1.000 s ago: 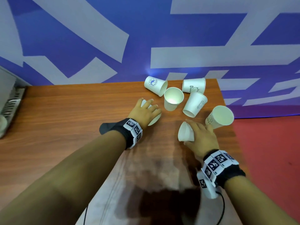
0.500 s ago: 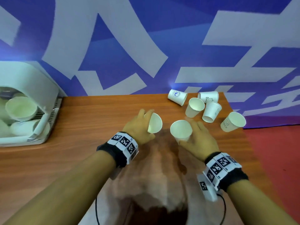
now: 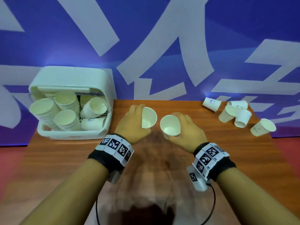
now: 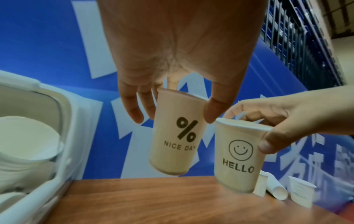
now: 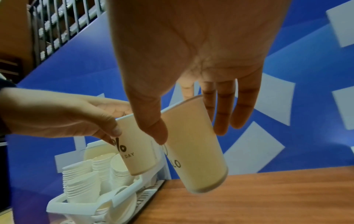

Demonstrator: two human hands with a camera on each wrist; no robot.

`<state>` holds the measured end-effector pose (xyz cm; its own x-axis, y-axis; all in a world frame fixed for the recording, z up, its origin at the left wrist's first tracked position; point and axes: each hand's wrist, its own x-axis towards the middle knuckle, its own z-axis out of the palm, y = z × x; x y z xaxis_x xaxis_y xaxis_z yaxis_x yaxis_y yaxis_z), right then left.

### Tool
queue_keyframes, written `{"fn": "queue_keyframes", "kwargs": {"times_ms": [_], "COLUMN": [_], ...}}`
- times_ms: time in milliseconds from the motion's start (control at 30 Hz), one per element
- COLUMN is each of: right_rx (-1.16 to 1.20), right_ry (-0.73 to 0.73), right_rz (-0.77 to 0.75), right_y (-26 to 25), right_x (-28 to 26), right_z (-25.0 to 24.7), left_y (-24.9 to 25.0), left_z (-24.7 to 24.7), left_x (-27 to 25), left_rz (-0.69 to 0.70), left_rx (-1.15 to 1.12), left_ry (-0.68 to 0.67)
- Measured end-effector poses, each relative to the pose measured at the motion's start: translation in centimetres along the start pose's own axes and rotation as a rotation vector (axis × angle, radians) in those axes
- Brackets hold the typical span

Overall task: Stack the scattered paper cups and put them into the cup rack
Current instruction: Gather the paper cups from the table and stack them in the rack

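Wrists: black bands with square black-and-white marker tiles; a thin cable hangs below the right one.
Left hand [image 3: 132, 125]: curled round the rim end of the "NICE DAY" cup [image 4: 177, 133], thumb on one side, fingers on the other; the cup hangs clear above the table, tilted.
"NICE DAY" cup: smooth matte paper, tapered, rolled rim, a black percent sign printed on the wall.
Right hand [image 3: 186, 132]: pinches the "HELLO" cup [image 4: 237, 157] near its rim, also off the table, mouth turned up toward the head camera.
"HELLO" cup: same tapered paper shape, black smiley outline over the word; just beside the other cup, rims near, whether touching I cannot tell.
Table [image 3: 65, 159]: reddish-brown wood grain, flat, glossy.
Cup rack [image 3: 71, 78]: white moulded plastic box with rounded corners, at the table's far left, holding several ribbed stacks of nested cups, some lying on their sides.
Scattered cups [image 3: 240, 117]: five at the far right edge, mostly tipped over, well apart from the hands.
Backdrop [image 3: 162, 30]: blue wall with broad pale strokes.
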<state>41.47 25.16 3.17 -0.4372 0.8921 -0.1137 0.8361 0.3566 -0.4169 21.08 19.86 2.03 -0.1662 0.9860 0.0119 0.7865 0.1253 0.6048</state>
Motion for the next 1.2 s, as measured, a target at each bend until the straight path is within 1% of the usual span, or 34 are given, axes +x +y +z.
{"fn": "queue_keyframes", "kwargs": {"times_ms": [100, 200, 267, 333, 400, 467, 567, 767, 867, 967, 1200], "right_rx": [0.015, 0.035, 0.055, 0.047, 0.041, 0.040, 0.044, 0.041, 0.046, 0.065, 0.059], "right_ry": [-0.020, -0.076, -0.100, -0.130, -0.161, -0.183, -0.172, -0.129, -0.117, -0.106, -0.100], "right_rz": [-0.047, -0.087, -0.116, -0.126, -0.130, -0.133, -0.120, -0.081, -0.073, -0.048, 0.002], "right_y": [-2.3, -4.1, -5.3, -6.7, -8.1, -9.5, -11.2, -15.5, -18.2, -20.4, -22.9], "right_x": [1.2, 2.4, 3.1, 3.6, 3.7, 3.6, 4.0, 4.5, 4.4, 4.5, 4.8], "right_z": [0.7, 2.0, 2.9, 3.9, 4.6, 5.0, 5.1, 6.3, 7.4, 8.3, 9.8], "left_y": [-1.8, -4.0, -5.3, -6.6, -7.7, -8.9, -10.8, -15.5, -17.7, -19.7, -22.1], "left_z": [-1.5, -2.6, -3.7, -4.9, -5.9, -6.5, -7.9, -12.0, -13.6, -14.8, -15.4], "left_x": [-1.0, -2.5, -3.3, -4.1, -4.8, -5.5, -5.9, -5.7, -6.0, -5.8, -4.8], "left_rz": [-0.021, -0.115, -0.153, -0.184, -0.208, -0.222, -0.219, -0.206, -0.205, -0.177, -0.141], "left_rx": [-0.024, -0.040, -0.027, 0.021, 0.065, 0.070, 0.079, 0.084, 0.114, 0.085, 0.113], "left_ry": [0.077, 0.117, 0.136, 0.126, 0.083, 0.087, 0.164, 0.246, 0.254, 0.252, 0.198]}}
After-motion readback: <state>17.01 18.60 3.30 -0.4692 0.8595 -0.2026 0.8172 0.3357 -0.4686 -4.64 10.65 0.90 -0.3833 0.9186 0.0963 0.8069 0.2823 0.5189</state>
